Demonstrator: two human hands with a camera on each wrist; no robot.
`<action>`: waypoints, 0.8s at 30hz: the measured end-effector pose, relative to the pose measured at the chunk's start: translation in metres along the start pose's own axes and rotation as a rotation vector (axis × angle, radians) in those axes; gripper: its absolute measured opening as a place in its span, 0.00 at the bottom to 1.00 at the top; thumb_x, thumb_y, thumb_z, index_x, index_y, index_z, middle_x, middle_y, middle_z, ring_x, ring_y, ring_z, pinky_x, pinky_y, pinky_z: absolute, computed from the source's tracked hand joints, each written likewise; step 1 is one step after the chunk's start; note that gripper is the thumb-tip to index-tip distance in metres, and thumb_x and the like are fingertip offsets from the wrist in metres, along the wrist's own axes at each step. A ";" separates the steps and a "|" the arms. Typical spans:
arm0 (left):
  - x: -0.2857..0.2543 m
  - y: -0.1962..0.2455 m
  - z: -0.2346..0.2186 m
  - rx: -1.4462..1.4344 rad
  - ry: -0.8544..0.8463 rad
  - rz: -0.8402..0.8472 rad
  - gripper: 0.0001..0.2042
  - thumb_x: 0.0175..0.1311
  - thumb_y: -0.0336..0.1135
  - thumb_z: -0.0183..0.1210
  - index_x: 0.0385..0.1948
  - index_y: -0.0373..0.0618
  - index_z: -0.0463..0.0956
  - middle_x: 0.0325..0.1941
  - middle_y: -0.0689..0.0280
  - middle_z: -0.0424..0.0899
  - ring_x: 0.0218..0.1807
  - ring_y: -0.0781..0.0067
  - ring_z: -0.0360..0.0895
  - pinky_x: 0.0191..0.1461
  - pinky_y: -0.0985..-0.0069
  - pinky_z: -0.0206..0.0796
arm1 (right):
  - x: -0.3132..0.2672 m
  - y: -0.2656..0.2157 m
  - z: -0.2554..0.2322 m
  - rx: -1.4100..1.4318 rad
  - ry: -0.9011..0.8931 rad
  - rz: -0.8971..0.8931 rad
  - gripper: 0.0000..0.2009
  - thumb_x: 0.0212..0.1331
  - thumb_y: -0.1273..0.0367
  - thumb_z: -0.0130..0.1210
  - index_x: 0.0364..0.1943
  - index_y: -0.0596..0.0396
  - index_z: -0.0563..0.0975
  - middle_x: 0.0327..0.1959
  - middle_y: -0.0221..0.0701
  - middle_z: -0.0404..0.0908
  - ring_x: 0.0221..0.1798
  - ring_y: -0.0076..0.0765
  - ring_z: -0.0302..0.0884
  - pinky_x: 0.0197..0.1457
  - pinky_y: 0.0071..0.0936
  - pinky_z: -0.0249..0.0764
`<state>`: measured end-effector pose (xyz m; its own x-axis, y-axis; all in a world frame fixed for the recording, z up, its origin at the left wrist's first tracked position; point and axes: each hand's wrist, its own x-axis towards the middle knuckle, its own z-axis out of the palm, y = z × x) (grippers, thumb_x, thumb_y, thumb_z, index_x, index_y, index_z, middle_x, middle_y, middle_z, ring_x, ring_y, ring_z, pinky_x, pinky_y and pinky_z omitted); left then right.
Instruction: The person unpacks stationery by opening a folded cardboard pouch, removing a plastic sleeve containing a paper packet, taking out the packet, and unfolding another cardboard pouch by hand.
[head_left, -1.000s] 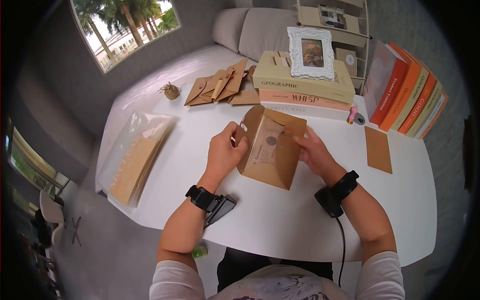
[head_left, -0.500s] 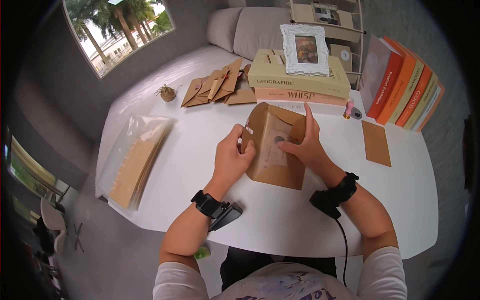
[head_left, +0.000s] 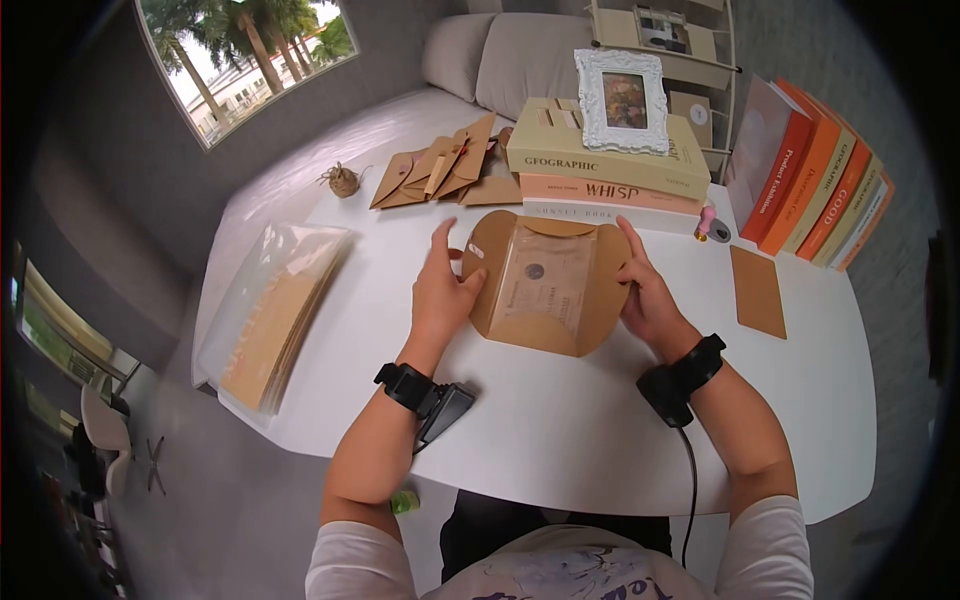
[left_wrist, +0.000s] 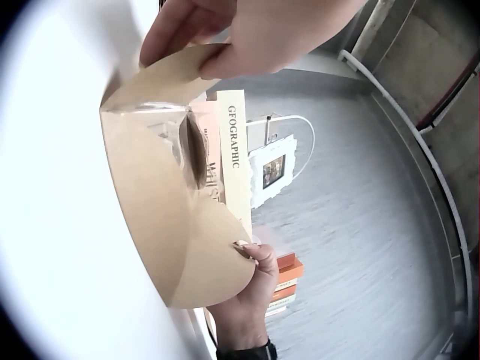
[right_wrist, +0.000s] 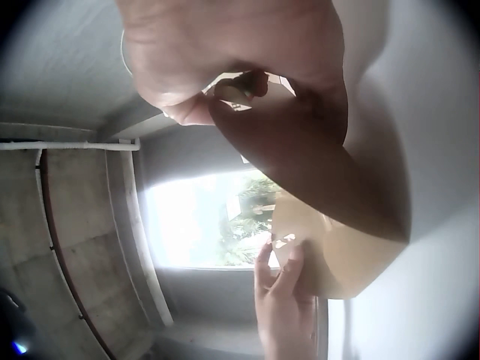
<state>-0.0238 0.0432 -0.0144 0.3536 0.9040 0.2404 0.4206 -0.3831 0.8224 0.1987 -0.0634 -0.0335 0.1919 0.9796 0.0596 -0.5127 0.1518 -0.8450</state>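
Note:
An unfolded brown kraft envelope (head_left: 604,290) is held above the white table, with a translucent printed packet (head_left: 545,285) lying inside it. The left hand (head_left: 440,298) pinches its left flap between thumb and fingers; the left wrist view shows this hand (left_wrist: 255,37) at the flap's edge. At the opposite flap, the right hand (head_left: 655,305) grips the edge with its thumb on the inner face. In the right wrist view, the right hand (right_wrist: 240,52) covers much of that flap.
A clear bag of brown envelopes (head_left: 270,320) lies at the left. Behind are a twine ball (head_left: 343,181), a pile of envelopes (head_left: 430,175), stacked books (head_left: 610,192) and a white frame (head_left: 592,100). A brown card (head_left: 759,292) and upright books (head_left: 800,190) are at right.
The right hand has moved off the packet to the right flap, and the envelope is spread wider and turned more level. The left hand keeps its hold on the left flap.

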 end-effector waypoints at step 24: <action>-0.013 0.023 0.001 0.925 0.342 0.585 0.09 0.47 0.31 0.60 0.32 0.49 0.74 0.54 0.63 0.67 0.64 0.54 0.54 0.64 0.39 0.32 | -0.025 -0.010 0.051 -0.674 -0.118 -0.229 0.40 0.40 0.82 0.37 0.66 0.47 0.47 0.59 0.31 0.59 0.40 0.20 0.62 0.45 0.15 0.62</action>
<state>-0.0179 0.0226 0.0012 0.5114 0.4915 0.7049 0.7698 -0.6265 -0.1216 0.1560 -0.0828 0.0007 0.1219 0.9463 0.2993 0.1645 0.2781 -0.9464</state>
